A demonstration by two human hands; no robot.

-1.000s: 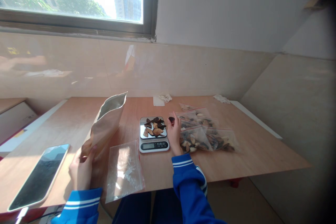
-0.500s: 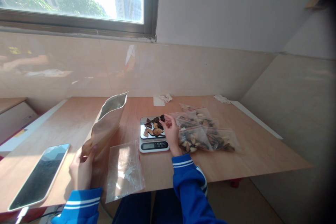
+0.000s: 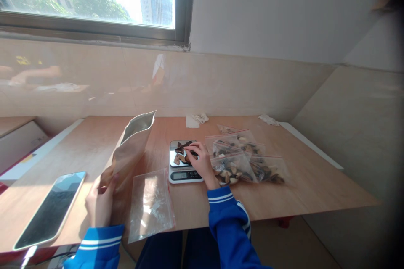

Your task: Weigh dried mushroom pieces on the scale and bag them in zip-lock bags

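My left hand [image 3: 100, 201] is closed around the lower part of a brown paper pouch [image 3: 131, 145], which leans upright with its silvery inside showing at the open top. My right hand [image 3: 201, 162] is over a small digital kitchen scale [image 3: 173, 172], thumb and fingertips pinched at a dark dried slice [image 3: 179, 150] that looks like dried mushroom. More brown, dark-edged slices [image 3: 181, 159] lie on the scale's mirror-like plate, partly covered by my fingers. The digits on its display are too small to read. A flat clear zip bag [image 3: 150, 206] lies between the pouch and my right arm.
Several clear zip bags [image 3: 235, 168] full of dried slices are heaped right of the scale. A phone [image 3: 50, 210] with a cable [image 3: 29, 256] lies at the left. White paper [image 3: 192, 122] and crumpled tissues [image 3: 269, 120] lie at the table's back edge.
My right hand has moved left and slightly down over the scale plate; the dark piece at its fingertips earlier no longer shows at the plate's back right. The left hand keeps holding the pouch.
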